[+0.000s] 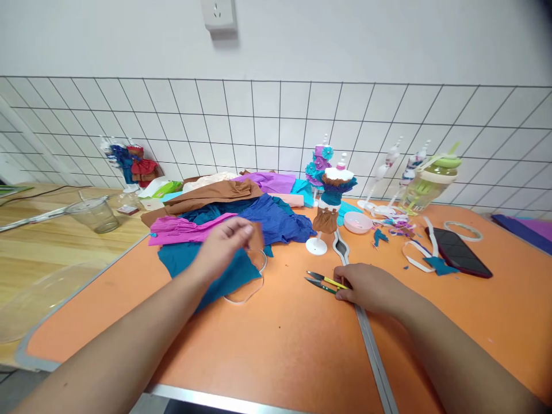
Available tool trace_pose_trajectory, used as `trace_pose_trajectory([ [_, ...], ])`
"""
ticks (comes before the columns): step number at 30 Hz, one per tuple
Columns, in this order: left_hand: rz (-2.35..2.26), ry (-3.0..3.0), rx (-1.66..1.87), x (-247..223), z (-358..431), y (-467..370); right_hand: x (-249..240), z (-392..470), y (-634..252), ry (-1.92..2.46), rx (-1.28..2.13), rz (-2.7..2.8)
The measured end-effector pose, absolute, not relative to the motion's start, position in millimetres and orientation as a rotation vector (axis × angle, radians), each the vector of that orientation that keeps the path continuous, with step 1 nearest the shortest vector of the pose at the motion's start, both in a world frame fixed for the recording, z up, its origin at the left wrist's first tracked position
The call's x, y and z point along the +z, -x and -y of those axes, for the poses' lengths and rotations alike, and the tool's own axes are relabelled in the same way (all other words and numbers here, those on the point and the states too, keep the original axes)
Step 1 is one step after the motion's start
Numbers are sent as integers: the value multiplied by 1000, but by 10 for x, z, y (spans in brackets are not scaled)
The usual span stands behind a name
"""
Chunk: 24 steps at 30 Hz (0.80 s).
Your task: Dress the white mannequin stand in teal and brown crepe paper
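My left hand (224, 244) is closed on a small brown piece of crinkled material (256, 236), held over a teal sheet (233, 276). A thin white cord (245, 300) loops on the table below that hand. My right hand (362, 286) grips thread snips (325, 282) with yellow and green handles, their blades apart and pointing left. Just beyond the snips stands a small white dress form (331, 198) wrapped in brown and teal crinkled material, on a round white base (316, 246).
Crumpled coloured sheets (276, 218) pile up at the back left. A pink bowl (357, 222), scraps (401, 229), a phone (459, 253) and a green-lidded bottle (433, 181) are at right. A grey strip (373, 351) crosses the orange table (280, 356). A clear cup (95, 214) stands left.
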State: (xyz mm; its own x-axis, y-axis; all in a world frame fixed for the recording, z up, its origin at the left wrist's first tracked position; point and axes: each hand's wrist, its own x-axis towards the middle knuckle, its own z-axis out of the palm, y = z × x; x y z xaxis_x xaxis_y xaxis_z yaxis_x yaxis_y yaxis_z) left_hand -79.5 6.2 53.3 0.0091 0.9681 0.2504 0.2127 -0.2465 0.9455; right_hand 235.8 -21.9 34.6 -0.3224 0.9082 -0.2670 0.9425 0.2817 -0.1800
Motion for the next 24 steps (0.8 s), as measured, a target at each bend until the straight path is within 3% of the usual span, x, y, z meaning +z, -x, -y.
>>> trace_pose_trajectory([
  [4,-1012,-1322,912,260,239,312,392,221,-2372,-1928,-332,-2413],
  [8,-937,-1242,755,89,339,153,478,283,-2226,-2045,-260,-2698],
  [14,-1190,-1645,703,63,245,205,306,399,-1901,-1413,-447,-3022],
  [21,-1454,-2304,535,163,254,381,164,399,-1752,-1370,-392,-2844],
  [24,-1251,-2618,539,282,337,372,184,410,-1760,-1360,-334,-2841],
])
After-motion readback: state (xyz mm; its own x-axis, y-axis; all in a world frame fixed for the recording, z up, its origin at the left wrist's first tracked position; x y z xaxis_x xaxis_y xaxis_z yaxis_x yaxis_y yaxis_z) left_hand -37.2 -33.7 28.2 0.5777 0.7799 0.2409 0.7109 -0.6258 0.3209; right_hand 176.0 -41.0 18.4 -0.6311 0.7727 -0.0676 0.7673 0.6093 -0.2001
